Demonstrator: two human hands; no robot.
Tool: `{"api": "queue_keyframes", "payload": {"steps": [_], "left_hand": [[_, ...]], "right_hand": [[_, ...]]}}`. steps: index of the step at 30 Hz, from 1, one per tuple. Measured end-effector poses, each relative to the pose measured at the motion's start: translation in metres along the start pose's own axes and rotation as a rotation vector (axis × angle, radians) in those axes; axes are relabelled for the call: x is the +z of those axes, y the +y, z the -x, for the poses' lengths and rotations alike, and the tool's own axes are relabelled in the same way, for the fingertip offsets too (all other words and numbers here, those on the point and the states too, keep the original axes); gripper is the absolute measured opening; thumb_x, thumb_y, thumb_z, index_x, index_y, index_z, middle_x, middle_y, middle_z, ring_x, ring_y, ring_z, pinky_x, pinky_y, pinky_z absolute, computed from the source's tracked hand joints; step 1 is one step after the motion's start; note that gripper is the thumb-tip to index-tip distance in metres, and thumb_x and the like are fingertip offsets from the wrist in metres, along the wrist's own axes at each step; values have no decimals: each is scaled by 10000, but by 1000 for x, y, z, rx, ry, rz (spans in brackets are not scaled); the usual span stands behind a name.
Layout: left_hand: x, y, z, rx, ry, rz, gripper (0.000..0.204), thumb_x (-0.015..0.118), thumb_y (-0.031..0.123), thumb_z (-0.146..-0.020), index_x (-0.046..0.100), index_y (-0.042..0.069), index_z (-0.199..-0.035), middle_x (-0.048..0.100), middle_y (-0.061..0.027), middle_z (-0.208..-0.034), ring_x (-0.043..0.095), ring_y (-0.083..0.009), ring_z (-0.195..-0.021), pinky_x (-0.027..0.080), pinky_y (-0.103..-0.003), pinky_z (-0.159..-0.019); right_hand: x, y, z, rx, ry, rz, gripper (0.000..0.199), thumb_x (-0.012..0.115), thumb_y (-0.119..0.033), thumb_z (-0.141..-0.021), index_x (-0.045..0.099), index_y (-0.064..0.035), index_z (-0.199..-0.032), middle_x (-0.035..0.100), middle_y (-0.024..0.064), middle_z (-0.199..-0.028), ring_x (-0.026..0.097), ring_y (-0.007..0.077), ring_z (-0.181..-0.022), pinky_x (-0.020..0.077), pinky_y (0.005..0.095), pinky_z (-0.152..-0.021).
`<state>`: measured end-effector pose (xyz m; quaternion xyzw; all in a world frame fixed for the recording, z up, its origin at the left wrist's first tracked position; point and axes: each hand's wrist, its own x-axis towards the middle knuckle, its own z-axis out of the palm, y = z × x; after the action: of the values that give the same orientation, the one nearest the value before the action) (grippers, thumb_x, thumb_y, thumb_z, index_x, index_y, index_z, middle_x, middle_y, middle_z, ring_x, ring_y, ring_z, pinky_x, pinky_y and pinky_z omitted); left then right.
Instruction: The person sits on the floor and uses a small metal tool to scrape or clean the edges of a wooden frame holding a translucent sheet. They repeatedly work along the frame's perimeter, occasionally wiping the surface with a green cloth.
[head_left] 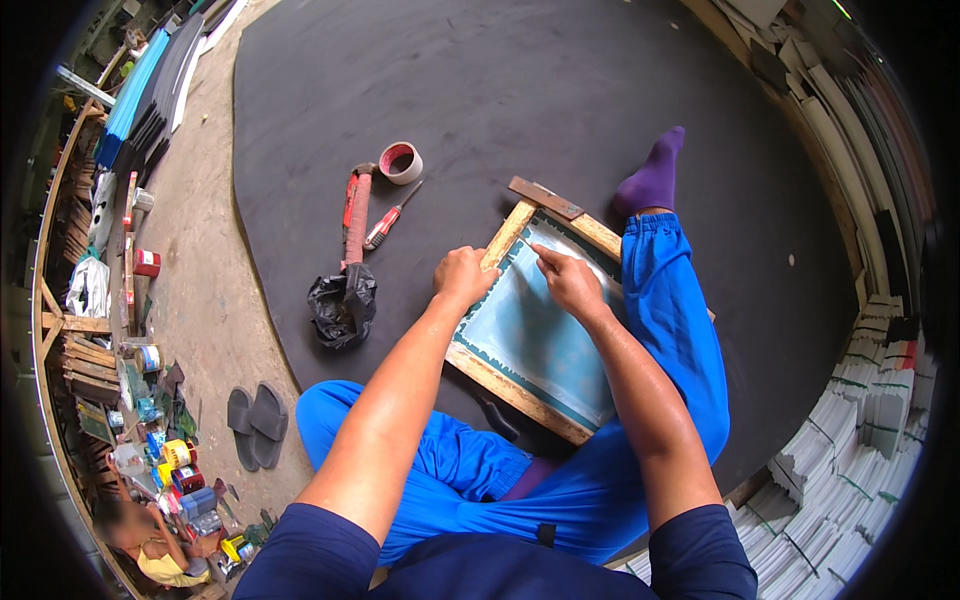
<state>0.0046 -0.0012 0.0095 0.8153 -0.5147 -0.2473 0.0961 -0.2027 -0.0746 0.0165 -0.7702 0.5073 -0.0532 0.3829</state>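
Item: rectangular wooden-framed printing screen with pale blue-green mesh [535, 335], lying tilted on a large black rubber-like floor mat [500, 90], its right edge against the person's blue-trousered right leg [670, 310], its near corner close to the lap. Left hand [462, 276]: fingers curled and pressed together over the frame's left wooden rail near the far corner, gripping it. Right hand [568, 280]: resting on the mesh near the far rail, fingers bunched, fingertips pressed down on the mesh; whether they pinch anything small cannot be told. A purple sock [655, 175] shows beyond the frame's far right corner. Adjacent, on the mat to the left of the frame: a crumpled black plastic bag [343, 305]; a long red-handled tool [355, 215] lying just beyond it; a small red-and-white-handled screwdriver [390, 222] beside that; a roll of tape with a reddish core [401, 162], near the screwdriver's tip. Off the mat, on the bare concrete floor at lower left: a pair of grey slippers [255, 420]. Left margin: cluttered wooden shelving with cans and coloured containers [150, 400]. Right margin: stacked white sheets [850, 470].
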Motion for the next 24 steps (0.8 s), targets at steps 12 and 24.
{"api": "queue_keyframes", "payload": {"steps": [12, 24], "left_hand": [[2, -3, -1, 18, 16, -16, 406, 795, 417, -816, 781, 143, -1116, 724, -149, -1014, 712, -354, -989, 551, -472, -884], [-2, 3, 2, 7, 12, -2, 380, 797, 402, -818, 779, 157, -1108, 745, -140, -998, 719, -352, -995, 564, -475, -871]], "right_hand": [[9, 0, -1, -55, 86, -10, 345, 579, -341, -1018, 677, -296, -1346, 747, 170, -1079, 706, 395, -995, 548, 491, -883], [7, 1, 4, -41, 58, 42, 347, 565, -325, -1024, 666, -297, -1355, 746, 165, -1106, 700, 391, -1026, 543, 496, -891]]}}
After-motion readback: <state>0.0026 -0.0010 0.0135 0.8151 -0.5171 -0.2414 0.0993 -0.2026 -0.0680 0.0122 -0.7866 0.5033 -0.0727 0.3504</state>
